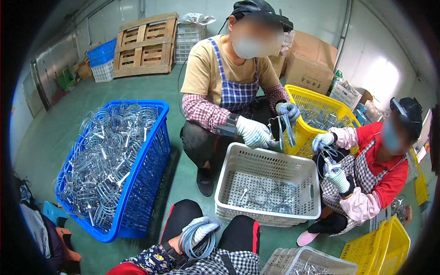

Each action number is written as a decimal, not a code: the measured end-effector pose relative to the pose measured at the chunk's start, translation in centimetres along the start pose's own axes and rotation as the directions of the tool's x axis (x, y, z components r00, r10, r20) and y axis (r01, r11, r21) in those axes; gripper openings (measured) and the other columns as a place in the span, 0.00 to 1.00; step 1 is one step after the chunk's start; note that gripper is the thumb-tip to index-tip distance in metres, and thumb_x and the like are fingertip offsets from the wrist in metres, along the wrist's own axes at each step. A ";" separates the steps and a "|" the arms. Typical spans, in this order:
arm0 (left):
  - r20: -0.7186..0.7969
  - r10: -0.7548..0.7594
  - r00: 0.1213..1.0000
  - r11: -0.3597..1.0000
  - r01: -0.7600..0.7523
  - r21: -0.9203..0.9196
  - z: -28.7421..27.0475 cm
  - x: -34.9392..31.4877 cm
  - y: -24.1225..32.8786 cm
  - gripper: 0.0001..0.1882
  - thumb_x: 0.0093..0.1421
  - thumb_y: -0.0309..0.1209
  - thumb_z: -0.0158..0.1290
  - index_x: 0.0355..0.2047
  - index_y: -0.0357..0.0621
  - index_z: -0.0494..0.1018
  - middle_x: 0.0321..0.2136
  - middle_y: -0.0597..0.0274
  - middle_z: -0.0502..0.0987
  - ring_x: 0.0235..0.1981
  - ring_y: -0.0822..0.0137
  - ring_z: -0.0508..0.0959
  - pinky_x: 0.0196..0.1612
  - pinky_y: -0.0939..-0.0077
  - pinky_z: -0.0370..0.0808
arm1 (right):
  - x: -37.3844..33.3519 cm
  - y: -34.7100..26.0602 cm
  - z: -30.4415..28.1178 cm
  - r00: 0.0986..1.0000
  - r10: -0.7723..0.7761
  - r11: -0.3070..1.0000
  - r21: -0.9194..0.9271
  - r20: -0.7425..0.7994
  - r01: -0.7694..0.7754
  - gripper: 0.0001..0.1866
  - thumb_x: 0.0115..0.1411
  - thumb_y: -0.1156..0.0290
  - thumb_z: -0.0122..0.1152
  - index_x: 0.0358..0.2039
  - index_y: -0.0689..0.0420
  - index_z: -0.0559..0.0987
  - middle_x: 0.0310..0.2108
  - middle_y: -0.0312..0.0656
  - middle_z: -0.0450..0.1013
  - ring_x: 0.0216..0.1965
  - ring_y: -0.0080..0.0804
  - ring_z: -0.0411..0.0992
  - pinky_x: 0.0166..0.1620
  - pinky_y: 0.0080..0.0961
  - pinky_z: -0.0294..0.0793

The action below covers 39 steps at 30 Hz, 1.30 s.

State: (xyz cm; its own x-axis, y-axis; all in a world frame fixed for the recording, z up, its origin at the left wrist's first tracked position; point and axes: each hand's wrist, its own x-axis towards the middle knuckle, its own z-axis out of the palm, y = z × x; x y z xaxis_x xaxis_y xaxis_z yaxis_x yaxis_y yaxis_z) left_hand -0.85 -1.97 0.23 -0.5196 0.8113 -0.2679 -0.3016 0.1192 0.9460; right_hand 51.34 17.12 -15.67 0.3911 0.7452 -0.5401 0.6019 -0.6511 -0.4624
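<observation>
Okay, left hand [202, 229], white-gloved, is closed around a blue-grey coil [186, 240] of thin looped strands, held over the lap, just on the near-left side of the white crate [270, 161]; exact finger placement partly hidden. Right hand out of view, so can't tell its state. White crate sits on the green floor [137, 89], a few loose loops [259, 196] lying in its bottom. Left of the white crate: big blue basket [149, 183], heaped with tangled clear-grey loops [110, 156]. Just behind the white crate: yellow basket [300, 133], also holding loops. Beyond the white crate, co-worker in blue checked apron [236, 94], both gloved hands on bluish strands [287, 130]. Right of the white crate, second co-worker in red top [389, 172], gloved hands on another loop bundle [326, 156]. Near-right of the white crate: a pale crate [337, 265] with small pieces inside, more yellow baskets [376, 245] farther right. Far behind-left of the white crate, wooden pallet [144, 43] leans upright.
</observation>
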 end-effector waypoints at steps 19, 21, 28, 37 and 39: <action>0.055 0.192 0.980 0.981 -0.191 -0.018 -2.5 -2.7 1.1 0.17 0.62 0.39 0.44 0.28 0.37 0.73 0.23 0.61 0.74 0.25 0.72 0.72 0.29 0.78 0.69 | -17.1 -21.6 -8.3 0.608 -0.590 0.429 0.431 -0.531 0.793 0.11 0.61 0.65 0.53 0.35 0.60 0.75 0.21 0.31 0.67 0.21 0.17 0.61 0.25 0.15 0.61; 0.000 0.201 0.980 0.975 -0.200 0.093 -2.0 -4.5 3.7 0.18 0.62 0.40 0.44 0.27 0.36 0.72 0.22 0.61 0.74 0.25 0.72 0.72 0.30 0.77 0.69 | -22.2 -26.8 -6.8 0.575 -0.698 0.358 0.488 -0.427 0.796 0.15 0.61 0.62 0.53 0.36 0.63 0.75 0.23 0.36 0.71 0.23 0.20 0.66 0.27 0.17 0.65; 0.380 0.456 0.805 0.671 -0.591 0.448 1.6 -2.0 6.1 0.10 0.58 0.26 0.45 0.37 0.36 0.73 0.36 0.47 0.72 0.32 0.59 0.74 0.37 0.71 0.71 | -24.6 -33.3 -3.9 0.367 -0.930 0.258 0.720 0.005 0.645 0.17 0.59 0.59 0.55 0.34 0.64 0.74 0.23 0.40 0.72 0.24 0.24 0.71 0.27 0.17 0.72; 0.651 0.317 0.690 0.576 -0.685 0.446 2.9 0.6 6.7 0.14 0.45 0.32 0.57 0.35 0.49 0.76 0.43 0.54 0.72 0.40 0.47 0.72 0.44 0.57 0.68 | -35.0 -34.5 2.9 -0.368 -0.865 -0.139 0.543 0.341 0.828 0.12 0.57 0.64 0.55 0.35 0.59 0.78 0.29 0.43 0.76 0.31 0.33 0.75 0.36 0.24 0.73; 0.626 0.449 0.638 0.350 -0.770 0.534 3.3 0.3 7.3 0.13 0.47 0.33 0.56 0.35 0.49 0.76 0.40 0.53 0.73 0.37 0.50 0.73 0.39 0.59 0.69 | -34.4 -34.2 3.6 -0.417 -0.857 -0.206 0.540 0.302 0.816 0.11 0.57 0.65 0.54 0.35 0.57 0.78 0.29 0.43 0.75 0.31 0.38 0.75 0.36 0.26 0.72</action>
State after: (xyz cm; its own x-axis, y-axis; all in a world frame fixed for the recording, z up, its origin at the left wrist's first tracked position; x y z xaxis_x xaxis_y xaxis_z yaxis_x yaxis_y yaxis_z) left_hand -0.58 1.07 7.67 0.0334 0.9289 0.3688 0.7213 -0.2778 0.6344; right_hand 14.81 13.23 16.16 -0.8894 0.2042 0.4090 -0.1811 0.6641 -0.7254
